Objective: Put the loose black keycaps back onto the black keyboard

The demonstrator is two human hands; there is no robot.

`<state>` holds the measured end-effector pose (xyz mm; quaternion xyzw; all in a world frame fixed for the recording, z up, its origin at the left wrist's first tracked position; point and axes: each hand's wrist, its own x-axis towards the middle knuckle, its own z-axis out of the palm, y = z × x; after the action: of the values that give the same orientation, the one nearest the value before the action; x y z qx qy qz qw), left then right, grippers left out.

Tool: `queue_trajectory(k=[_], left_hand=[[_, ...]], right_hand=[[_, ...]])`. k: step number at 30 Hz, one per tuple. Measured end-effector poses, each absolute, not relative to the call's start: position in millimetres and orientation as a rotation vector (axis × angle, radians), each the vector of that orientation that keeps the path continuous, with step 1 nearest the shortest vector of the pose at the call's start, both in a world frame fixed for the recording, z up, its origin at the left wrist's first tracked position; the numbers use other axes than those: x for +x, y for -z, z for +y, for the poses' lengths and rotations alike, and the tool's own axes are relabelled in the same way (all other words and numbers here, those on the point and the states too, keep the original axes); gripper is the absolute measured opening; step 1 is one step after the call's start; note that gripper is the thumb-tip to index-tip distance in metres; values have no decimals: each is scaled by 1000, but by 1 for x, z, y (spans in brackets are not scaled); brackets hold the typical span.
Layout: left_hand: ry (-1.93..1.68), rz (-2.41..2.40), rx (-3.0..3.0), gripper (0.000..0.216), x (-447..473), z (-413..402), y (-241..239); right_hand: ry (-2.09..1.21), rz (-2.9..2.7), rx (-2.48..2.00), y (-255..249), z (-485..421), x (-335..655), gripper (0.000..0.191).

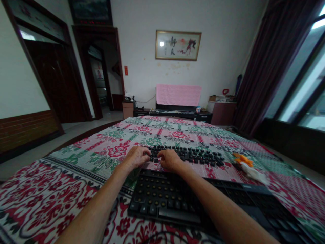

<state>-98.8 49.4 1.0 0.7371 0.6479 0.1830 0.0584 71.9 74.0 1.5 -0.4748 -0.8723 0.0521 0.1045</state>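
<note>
Loose black keycaps (188, 154) lie in rows on the patterned cloth in the middle. My left hand (137, 157) is at the left end of these rows, fingers stretched toward the keycaps, with thumb and forefinger slightly apart. Just to its right, my right hand (169, 159) is curled, its thumb and forefinger around a small dark keycap; the other fingertips are hidden. Nearer to me, under my right forearm, lies a black keyboard (162, 195) with most of its keys off, showing round yellowish sockets. Its long space bar (179, 215) and a few bottom-row keys are still on it.
The flowered red, green and white cloth (63, 189) covers the table. Right of the keycaps lies an orange and white crumpled item (245, 162). A dark cable (165, 234) loops at the near edge. Beyond stands a low cabinet with a pink-covered screen (177, 95).
</note>
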Motion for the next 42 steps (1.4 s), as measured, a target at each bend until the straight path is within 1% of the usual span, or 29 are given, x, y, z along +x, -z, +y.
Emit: queue_trajectory(k=[4,8,16,23,25,28,31,34,37,42], left_hand=[[-416,1932,2382,30,-85,48,-4],[-320,1977,2425,31,-76,48,-4],[-145,2001,2475,30,-67,56,-2],[-93,2016,2566,24,-60,56,-6],[-113,1901,2577,23,-62,49,-13],[-129,1559,2517,24,-66,32,-26],[-77,1386,2398,25,-67,10,-34],[-30,1271,2363,26,-62,-8,-37],[-17,1208,2376,25,-55,-20,-38],[10,1110,2377,22,-50,-27,-38]], right_hand=[[-160,-2587,-1464,-5,70,84,26],[-216,-2638,-1431,-5,61,105,22],[-248,-2705,-1279,7,60,124,28],[-285,-2683,-1365,1,56,122,26],[-307,-2708,-1339,-4,52,123,26],[-307,-2735,-1285,-10,45,127,26],[-261,-2729,-1254,-11,39,130,27],[-255,-2716,-1216,-7,37,134,30],[-318,-2682,-1173,-3,37,137,34],[-383,-2639,-1200,-1,38,139,34]])
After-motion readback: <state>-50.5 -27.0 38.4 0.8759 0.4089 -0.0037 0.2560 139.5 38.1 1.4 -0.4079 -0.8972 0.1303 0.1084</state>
